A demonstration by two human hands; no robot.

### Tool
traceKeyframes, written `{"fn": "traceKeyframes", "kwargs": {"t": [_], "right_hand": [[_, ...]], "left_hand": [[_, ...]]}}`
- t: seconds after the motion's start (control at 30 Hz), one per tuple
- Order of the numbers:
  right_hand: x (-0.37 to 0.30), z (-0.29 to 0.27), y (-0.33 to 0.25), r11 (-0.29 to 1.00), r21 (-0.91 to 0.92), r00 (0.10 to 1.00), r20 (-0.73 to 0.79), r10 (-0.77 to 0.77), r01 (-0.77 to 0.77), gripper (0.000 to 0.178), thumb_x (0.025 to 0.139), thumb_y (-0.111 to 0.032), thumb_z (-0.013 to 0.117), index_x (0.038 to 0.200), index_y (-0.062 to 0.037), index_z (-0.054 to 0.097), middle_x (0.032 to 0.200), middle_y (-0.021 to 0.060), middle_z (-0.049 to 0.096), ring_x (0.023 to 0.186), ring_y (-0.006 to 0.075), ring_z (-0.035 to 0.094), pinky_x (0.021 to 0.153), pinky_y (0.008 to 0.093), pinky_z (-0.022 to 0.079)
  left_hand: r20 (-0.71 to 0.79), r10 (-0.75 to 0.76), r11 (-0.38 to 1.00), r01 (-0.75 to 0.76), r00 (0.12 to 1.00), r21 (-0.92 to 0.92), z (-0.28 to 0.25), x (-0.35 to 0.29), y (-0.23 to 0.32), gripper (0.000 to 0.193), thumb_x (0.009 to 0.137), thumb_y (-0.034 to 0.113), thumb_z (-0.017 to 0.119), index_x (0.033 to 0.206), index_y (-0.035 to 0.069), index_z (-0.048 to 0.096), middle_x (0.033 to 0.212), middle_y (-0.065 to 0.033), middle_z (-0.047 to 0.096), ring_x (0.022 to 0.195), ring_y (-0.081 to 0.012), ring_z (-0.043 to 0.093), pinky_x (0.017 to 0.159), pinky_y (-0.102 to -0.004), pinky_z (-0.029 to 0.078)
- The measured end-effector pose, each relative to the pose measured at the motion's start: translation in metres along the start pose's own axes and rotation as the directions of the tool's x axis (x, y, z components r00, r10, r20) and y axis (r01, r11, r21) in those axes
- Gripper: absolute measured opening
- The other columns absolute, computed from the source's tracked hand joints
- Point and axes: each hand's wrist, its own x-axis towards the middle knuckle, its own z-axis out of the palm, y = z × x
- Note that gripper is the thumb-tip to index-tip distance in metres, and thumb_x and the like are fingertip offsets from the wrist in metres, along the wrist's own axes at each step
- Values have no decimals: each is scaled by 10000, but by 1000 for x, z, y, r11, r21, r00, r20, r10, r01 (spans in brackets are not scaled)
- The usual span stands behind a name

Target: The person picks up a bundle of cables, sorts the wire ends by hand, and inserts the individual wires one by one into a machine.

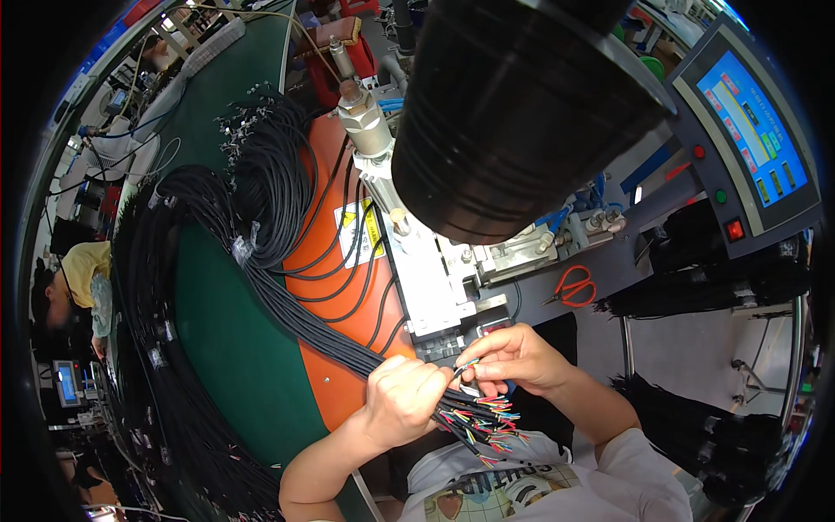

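My left hand [405, 391] is closed around a thick bundle of black cables [323, 336]. Out of the fist, toward my body, fan the stripped cable ends, their thin coloured wires [491, 422] in red, yellow, blue and white. With fingertips pinched together, my right hand [519, 360] holds the end of one black cable, its coloured wires [470, 364] showing by the thumb. Both hands are close together, just in front of the metal machine's [432, 291] dark lower block. Part of the pinched cable is hidden by my fingers.
A large black cylinder [522, 113] hangs over the machine. Scissors with orange handles [576, 287] lie right of it. A control panel with a lit screen [752, 130] stands at the right. More black cables [139, 287] cover the green table [217, 300]; others hang on a rack [628, 348].
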Motion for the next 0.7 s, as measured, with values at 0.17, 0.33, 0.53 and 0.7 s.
{"fn": "traceKeyframes", "kwargs": {"t": [0.17, 0.33, 0.53, 0.7], "right_hand": [[1, 10, -2, 952, -300, 990, -100, -99, 65, 185, 856, -3, 635, 1027, 64, 661, 816, 77, 661, 600, 90, 619, 471, 185, 428], [3, 18, 12, 185, -919, 717, 134, -683, 348, 164, 751, 24, 696, 907, 35, 646, 786, 104, 637, 541, 102, 602, 455, 243, 458], [6, 19, 16, 19, -931, 608, 223, -762, 365, 141, 756, -4, 692, 883, 10, 633, 774, 93, 622, 563, 191, 619, 490, 300, 494], [5, 19, 3, -90, -967, 700, 234, -675, 237, 69, 783, -81, 675, 811, -43, 625, 735, 62, 578, 531, 220, 583, 480, 327, 465]], "left_hand": [[25, -35, 996, 37, 999, -84, -2, 3, 0, 165, 685, 127, 737, 747, 54, 603, 585, -44, 565, 504, -210, 564, 502, -312, 390], [-34, -83, 997, 83, 996, -10, 1, 5, 7, 142, 689, 112, 720, 720, 53, 594, 569, -59, 567, 490, -229, 560, 499, -322, 395], [-61, -104, 994, 105, 993, 5, 4, 5, 6, 132, 701, 103, 707, 707, 46, 588, 560, -67, 568, 471, -239, 547, 492, -329, 396], [-19, -106, 994, 107, 994, 38, 2, 1, 6, 184, 667, 106, 716, 807, 20, 634, 623, -65, 590, 527, -234, 570, 519, -332, 413]]}}
